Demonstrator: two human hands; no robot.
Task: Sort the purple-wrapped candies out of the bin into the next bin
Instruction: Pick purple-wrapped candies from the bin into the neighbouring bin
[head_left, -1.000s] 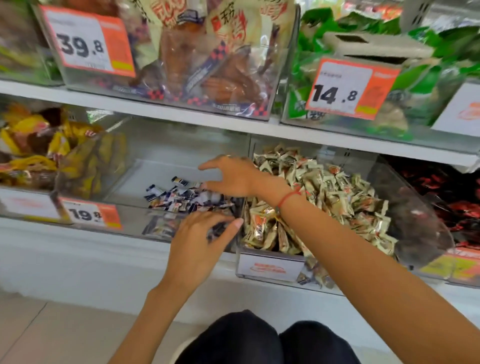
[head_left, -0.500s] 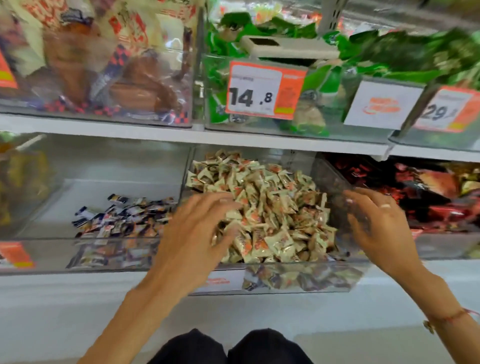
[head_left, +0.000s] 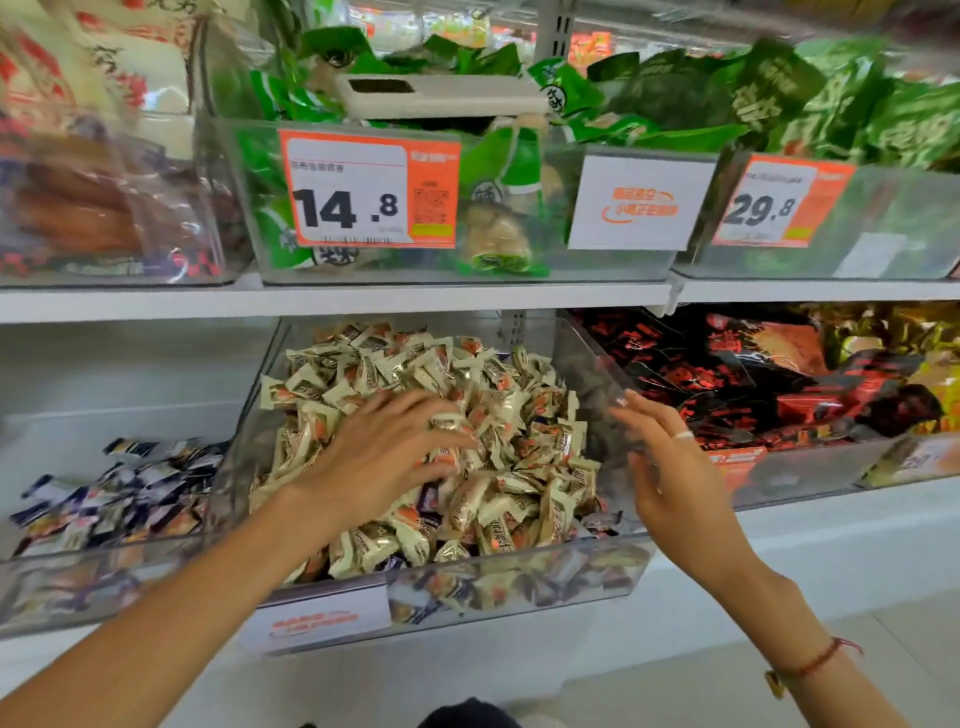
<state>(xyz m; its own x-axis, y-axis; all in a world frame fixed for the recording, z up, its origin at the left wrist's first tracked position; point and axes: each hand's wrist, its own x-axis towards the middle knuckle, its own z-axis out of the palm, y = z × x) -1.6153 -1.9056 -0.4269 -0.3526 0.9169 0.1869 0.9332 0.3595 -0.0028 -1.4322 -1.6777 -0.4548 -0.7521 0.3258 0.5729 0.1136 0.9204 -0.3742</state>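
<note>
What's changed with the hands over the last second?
Both hands left the bin of purple candies. The left hand moved right and now presses flat on the cream-wrapped candies; the right hand swung out to that bin's right wall, open, holding nothing. Both candy piles look unchanged.

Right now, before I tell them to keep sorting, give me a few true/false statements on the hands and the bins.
1. The left hand lies spread on the cream-wrapped candies in the middle bin. True.
2. The right hand pinches a purple candy. False: its fingers are straight and hold nothing, beside the bin's right wall.
3. The purple-wrapped candies lie in the bin to the left. True.
4. The tag above the middle bin reads 19.8. False: the price tag reads 14.8.
5. No purple wrappers show in the middle bin. False: a few show among the cream ones.
</note>
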